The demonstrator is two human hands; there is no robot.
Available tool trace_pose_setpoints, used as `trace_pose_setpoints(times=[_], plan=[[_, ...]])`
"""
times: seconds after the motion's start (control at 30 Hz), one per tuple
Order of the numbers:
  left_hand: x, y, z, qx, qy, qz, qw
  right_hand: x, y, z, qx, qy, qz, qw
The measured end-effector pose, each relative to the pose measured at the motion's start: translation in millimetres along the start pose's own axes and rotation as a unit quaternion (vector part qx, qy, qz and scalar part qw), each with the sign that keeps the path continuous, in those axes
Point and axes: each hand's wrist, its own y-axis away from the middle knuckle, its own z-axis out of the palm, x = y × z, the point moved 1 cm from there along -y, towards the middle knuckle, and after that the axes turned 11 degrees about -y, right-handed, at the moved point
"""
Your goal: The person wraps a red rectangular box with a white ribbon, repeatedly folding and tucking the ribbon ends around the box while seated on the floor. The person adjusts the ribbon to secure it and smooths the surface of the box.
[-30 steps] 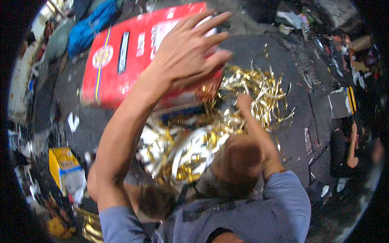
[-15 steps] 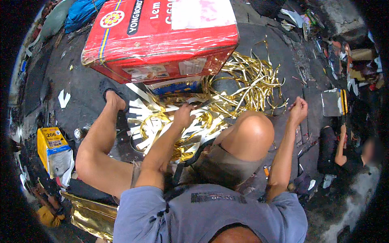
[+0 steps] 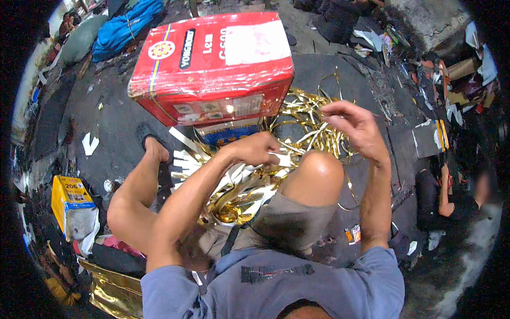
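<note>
My left hand (image 3: pixel 257 149) is closed, knuckles up, over a heap of white and gold strips (image 3: pixel 241 186) between my legs. White strip ends show by its fingertips, but what the fingers grip is hidden. Raised to the right of my knee, my right hand (image 3: pixel 357 127) has its fingers stretched out and the thumb apart, with nothing visible in it. Beyond it lies a tangle of narrow gold strips (image 3: pixel 313 125). A red cardboard box (image 3: pixel 212 74) stands past the heap, resting on a blue and white container (image 3: pixel 228 133).
A yellow and blue box (image 3: pixel 73 204) stands at the left, and gold sheet material (image 3: pixel 119 290) lies near my left side. An orange lighter (image 3: pixel 349 235) is on the floor by my right arm. Another person (image 3: pixel 459 204) sits at the far right, beside a grey and yellow flat piece (image 3: pixel 431 139).
My right hand has swung inward and forward, its fingers opening out. My left hand has shifted slightly right over the strips. The view has shifted, so the red box appears lower and whole.
</note>
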Motion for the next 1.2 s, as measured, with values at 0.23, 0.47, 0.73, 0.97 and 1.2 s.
trace_pose_setpoints(times=[0.23, 0.47, 0.73, 0.97, 1.2], plan=[[140.9, 80.7, -134.8, 0.177, -0.154, -0.037, 0.971, -51.7, -56.1, 48.1, -0.155, -0.079, 0.153, 0.973], [57.5, 204.6, -244.0, 0.365, -0.111, -0.182, 0.906, -58.4, -135.0, 3.3, -0.157, 0.003, 0.080, 0.984], [8.2, 151.6, -260.2, 0.439, -0.491, -0.252, 0.709, -17.9, -217.4, 14.1, -0.085, 0.145, 0.041, 0.985], [32.5, -9.6, -182.3, 0.440, -0.028, 0.056, 0.896, -25.3, -194.9, 48.0, 0.115, 0.331, -0.110, 0.930], [26.0, -17.4, -177.0, 0.503, -0.114, 0.101, 0.851, -37.0, -172.1, 36.3, 0.079, 0.382, -0.197, 0.899]])
